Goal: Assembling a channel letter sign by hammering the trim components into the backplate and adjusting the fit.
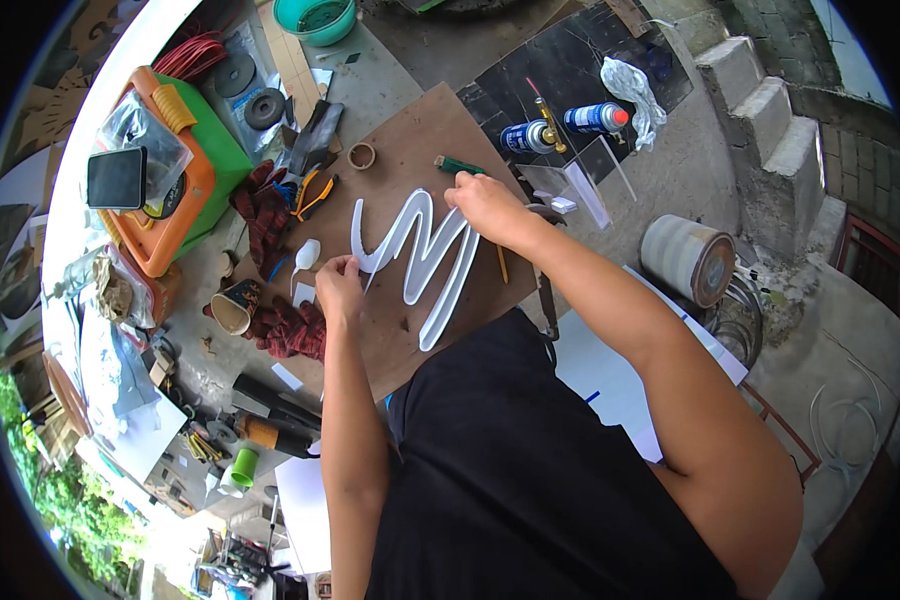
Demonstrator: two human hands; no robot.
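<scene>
the left hand [338,277] has its fingertips pinched narrow on the lower left end of a white zigzag letter shape [420,262], pressing it to the brown board [410,140] beneath. the right hand [482,203] rests on the shape's upper right bend, fingers curled close together; a green-handled tool [460,165] lies just beyond the knuckles, and whether the fingers actually grip it cannot be told from this view. the white shape lies flat across the middle of the board, directly in front of the person's torso.

by the look of it, the step in hand is fitting or trimming the white strip along its bends while both hands steady it; the next move seems to call for keeping the left end pinned while the right works along the curve.

outward, a paper cup [234,306] lies tipped on red gloves [288,328], its contents unclear. a teal bowl [315,18] sits at the top, apparently with something dark inside. two blue spray cans [560,128] lie on a dark sheet, and an orange-and-green case [175,170] holds bagged items on top.
</scene>
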